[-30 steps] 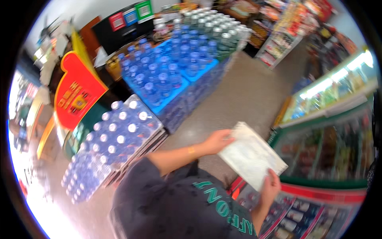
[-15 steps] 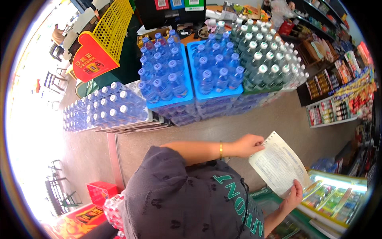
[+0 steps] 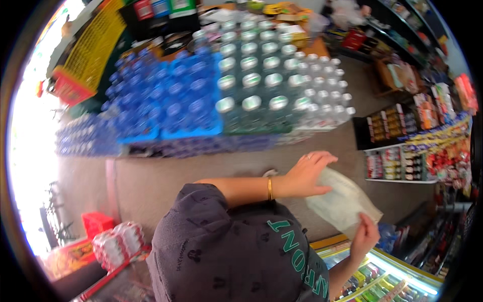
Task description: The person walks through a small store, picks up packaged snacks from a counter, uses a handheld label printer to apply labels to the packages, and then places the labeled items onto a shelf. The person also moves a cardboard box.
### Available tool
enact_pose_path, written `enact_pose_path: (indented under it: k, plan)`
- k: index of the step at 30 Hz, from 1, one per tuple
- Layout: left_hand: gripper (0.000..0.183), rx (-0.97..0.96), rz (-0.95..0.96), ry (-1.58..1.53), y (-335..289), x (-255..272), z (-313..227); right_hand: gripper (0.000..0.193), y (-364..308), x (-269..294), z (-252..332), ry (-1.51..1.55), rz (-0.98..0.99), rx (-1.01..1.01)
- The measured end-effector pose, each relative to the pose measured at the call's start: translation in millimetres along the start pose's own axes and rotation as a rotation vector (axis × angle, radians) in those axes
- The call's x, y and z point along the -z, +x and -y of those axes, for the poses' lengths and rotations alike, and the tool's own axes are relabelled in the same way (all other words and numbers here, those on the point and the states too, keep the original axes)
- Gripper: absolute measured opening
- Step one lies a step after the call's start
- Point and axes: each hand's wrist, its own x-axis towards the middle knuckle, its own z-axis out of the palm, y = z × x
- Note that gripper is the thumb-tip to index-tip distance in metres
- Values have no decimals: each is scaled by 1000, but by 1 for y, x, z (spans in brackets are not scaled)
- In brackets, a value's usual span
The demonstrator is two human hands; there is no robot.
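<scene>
A cream sheet of paper is stretched between my hands in front of my chest, blurred by motion and slightly bowed. My right hand pinches its lower right edge, thumb on the near face. At the sheet's upper left edge is my left hand, fingers stretched out and thumb apart from them. That hand wears a ring, and a gold bracelet circles the wrist. Whether the left palm touches the paper is hidden.
Ahead stand stacked packs of blue-tinted bottles, and clear bottles with white caps. A snack rack stands at the right. A lit glass display case is at lower right; a red crate is at lower left.
My left hand has loosened its pinch on the paper and spread its fingers. My right hand still grips the sheet. The view has turned right, so the bottles appear farther left.
</scene>
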Motion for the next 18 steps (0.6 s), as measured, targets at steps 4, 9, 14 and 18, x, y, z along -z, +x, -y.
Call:
enact_pose_path:
  k: [4,9,14,18]
  plan:
    - [62,-311,206,-51,110,-88,-11,22,36,41,-56,40,7,-95]
    - [39,-264,641,-304,199,-151,-41,20,78,61,-161,179,-12,-200]
    - [25,-47,419,-176,237,-173,-15,17,189,62,-224,460,145,-55]
    - [23,181,132,-58,242,-168,-36,17,287,72,-237,468,385,267]
